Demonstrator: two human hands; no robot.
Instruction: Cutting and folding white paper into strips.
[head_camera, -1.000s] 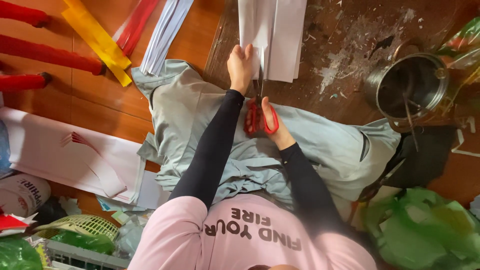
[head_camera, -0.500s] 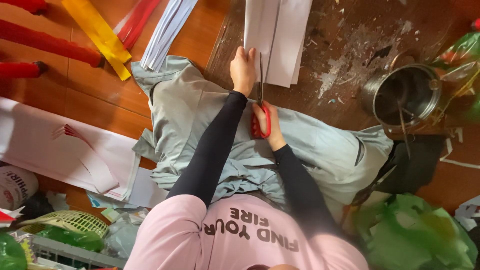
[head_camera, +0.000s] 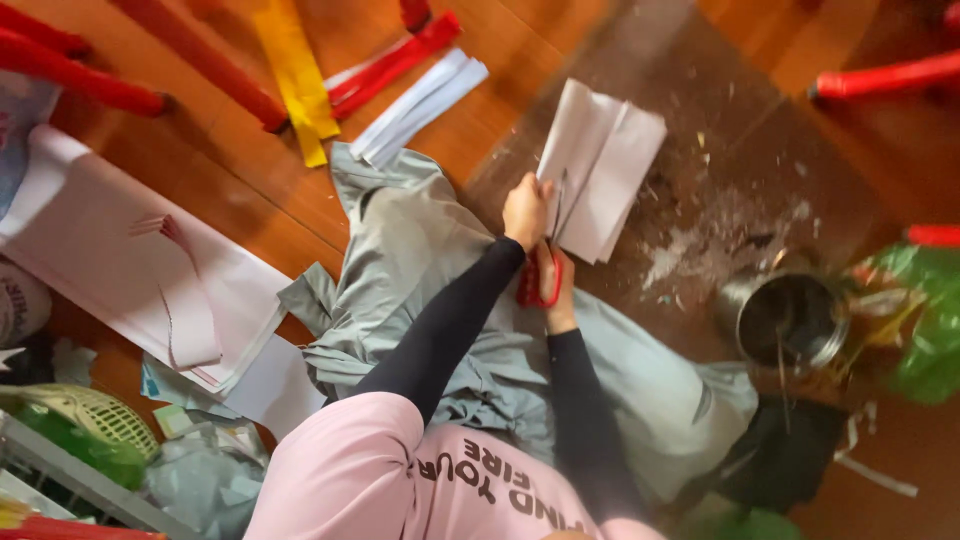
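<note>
Warm wooden floor (head_camera: 250, 215) (scuffed, dusty patch (head_camera: 740, 200)), red chair legs (head_camera: 880, 75).

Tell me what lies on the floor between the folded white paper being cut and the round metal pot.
In the head view, between the folded white paper and the round metal pot lies only dark floor mat, strewn with small white scraps.

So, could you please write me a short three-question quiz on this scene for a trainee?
1. True or false: the right hand holds red scissors.
2. What does the left hand grip? A) white paper B) yellow strip C) metal pot
3. Fill in: the pot stands on the ____ side of the picture.

Key: 1 true; 2 A; 3 right.
</note>
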